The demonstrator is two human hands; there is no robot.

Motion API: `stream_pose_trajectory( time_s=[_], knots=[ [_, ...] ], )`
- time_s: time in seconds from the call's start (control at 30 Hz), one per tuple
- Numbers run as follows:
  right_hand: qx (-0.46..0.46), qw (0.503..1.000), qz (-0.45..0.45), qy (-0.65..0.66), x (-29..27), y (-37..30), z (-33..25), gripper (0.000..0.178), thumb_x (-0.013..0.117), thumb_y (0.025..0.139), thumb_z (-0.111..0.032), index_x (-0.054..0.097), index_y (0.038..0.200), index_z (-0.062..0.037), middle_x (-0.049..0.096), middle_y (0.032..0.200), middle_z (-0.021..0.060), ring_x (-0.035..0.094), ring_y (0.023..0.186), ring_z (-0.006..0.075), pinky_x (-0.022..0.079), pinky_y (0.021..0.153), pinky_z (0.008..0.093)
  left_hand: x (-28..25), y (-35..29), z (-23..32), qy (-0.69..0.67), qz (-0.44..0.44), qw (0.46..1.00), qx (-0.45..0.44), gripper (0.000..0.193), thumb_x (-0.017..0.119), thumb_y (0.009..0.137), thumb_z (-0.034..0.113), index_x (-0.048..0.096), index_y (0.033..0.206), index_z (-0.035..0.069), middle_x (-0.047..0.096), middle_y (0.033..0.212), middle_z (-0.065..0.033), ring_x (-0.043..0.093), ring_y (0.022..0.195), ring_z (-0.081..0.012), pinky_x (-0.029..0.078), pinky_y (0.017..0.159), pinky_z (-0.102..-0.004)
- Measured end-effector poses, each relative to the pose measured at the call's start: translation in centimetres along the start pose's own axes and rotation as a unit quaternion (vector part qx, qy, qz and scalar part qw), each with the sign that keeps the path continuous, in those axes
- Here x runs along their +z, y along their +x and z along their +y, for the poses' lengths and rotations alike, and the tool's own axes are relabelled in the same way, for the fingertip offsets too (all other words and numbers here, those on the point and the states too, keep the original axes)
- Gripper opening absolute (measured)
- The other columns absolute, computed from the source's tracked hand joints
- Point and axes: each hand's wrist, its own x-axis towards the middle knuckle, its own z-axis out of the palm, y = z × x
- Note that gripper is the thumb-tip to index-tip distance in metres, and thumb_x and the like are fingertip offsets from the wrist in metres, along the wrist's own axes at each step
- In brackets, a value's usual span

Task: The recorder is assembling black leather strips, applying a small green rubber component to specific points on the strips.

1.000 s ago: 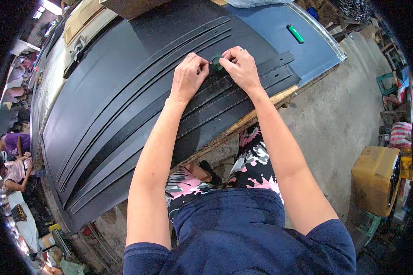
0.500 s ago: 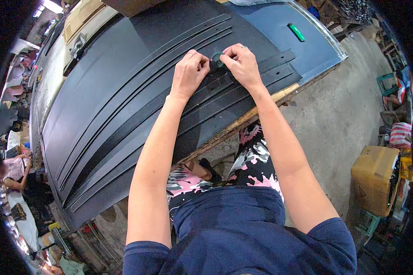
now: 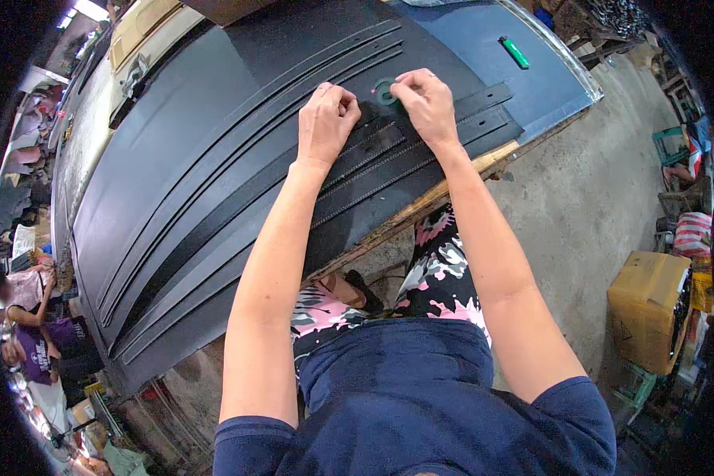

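Note:
Over the black tabletop, my right hand (image 3: 427, 99) is closed in a pinch at the edge of a small dark green ring (image 3: 383, 93). A tiny pink spot shows beside the ring. My left hand (image 3: 325, 117) is also closed, thumb against curled fingers; whatever it may hold is too small or hidden to make out. Beneath and in front of my hands lie several long black stitched straps (image 3: 373, 163), some with holes near their ends. Farther off, more narrow black strips (image 3: 293, 83) curve across the surface.
A green lighter (image 3: 514, 52) lies on the bluish sheet (image 3: 476, 40) at the far right of the table. The table has a wooden edge (image 3: 420, 198) close to my legs. A cardboard box (image 3: 649, 312) stands at right. People (image 3: 36, 317) are at the far left.
My hands have drawn apart slightly, the right one moving right with the green ring. More of the ring shows now. At the far left, a second person has come into view.

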Motion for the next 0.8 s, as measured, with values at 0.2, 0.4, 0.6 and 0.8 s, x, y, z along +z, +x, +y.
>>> stream_pose_trajectory(
  time_s=[0.2, 0.4, 0.6, 0.8],
  knots=[
    [0.009, 1.0, -0.01, -0.023, -1.9, -0.3, -1.6, 0.018, 0.07, 0.077, -0.014, 0.064, 0.078, 0.0032, 0.063, 0.078, 0.0117, 0.062, 0.07, 0.018, 0.05, 0.065, 0.0306, -0.6, -0.9, 1.4, 0.028, 0.05, 0.995, -0.083, 0.008, 0.066, 0.077, 0.005, 0.064, 0.085, 0.004, 0.061, 0.083, -0.0102, 0.063, 0.068, -0.0254, 0.052, 0.062, -0.0365],
    [-0.05, 0.997, -0.032, -0.055, -2.3, -1.8, -0.5, 0.016, 0.069, 0.076, -0.015, 0.064, 0.075, 0.0006, 0.065, 0.081, 0.0118, 0.063, 0.077, 0.025, 0.049, 0.072, 0.0352, -1.7, -1.1, 3.3, 0.039, -0.034, 0.998, 0.041, 0.017, 0.07, 0.081, 0.015, 0.071, 0.098, 0.01, 0.064, 0.088, -0.006, 0.064, 0.078, -0.0219, 0.052, 0.071, -0.0334],
    [-0.093, 0.988, -0.039, -0.114, -2.0, -1.9, -0.5, 0.017, 0.069, 0.075, -0.017, 0.064, 0.072, -0.0019, 0.066, 0.086, 0.0109, 0.059, 0.085, 0.0295, 0.046, 0.08, 0.0382, -1.3, -0.6, 3.0, 0.07, -0.052, 0.996, 0.031, 0.013, 0.071, 0.081, 0.019, 0.073, 0.091, 0.011, 0.064, 0.084, -0.003, 0.064, 0.081, -0.0227, 0.051, 0.069, -0.0342],
    [-0.091, 0.982, -0.06, -0.152, -2.2, -2.0, -0.8, 0.016, 0.07, 0.079, -0.015, 0.065, 0.075, 0.0, 0.068, 0.093, 0.0117, 0.061, 0.092, 0.0268, 0.046, 0.083, 0.0361, -1.2, -0.5, 3.2, 0.073, -0.061, 0.995, 0.031, 0.011, 0.072, 0.08, 0.02, 0.073, 0.088, 0.013, 0.064, 0.083, -0.003, 0.064, 0.081, -0.0226, 0.051, 0.069, -0.0342]
  ],
)
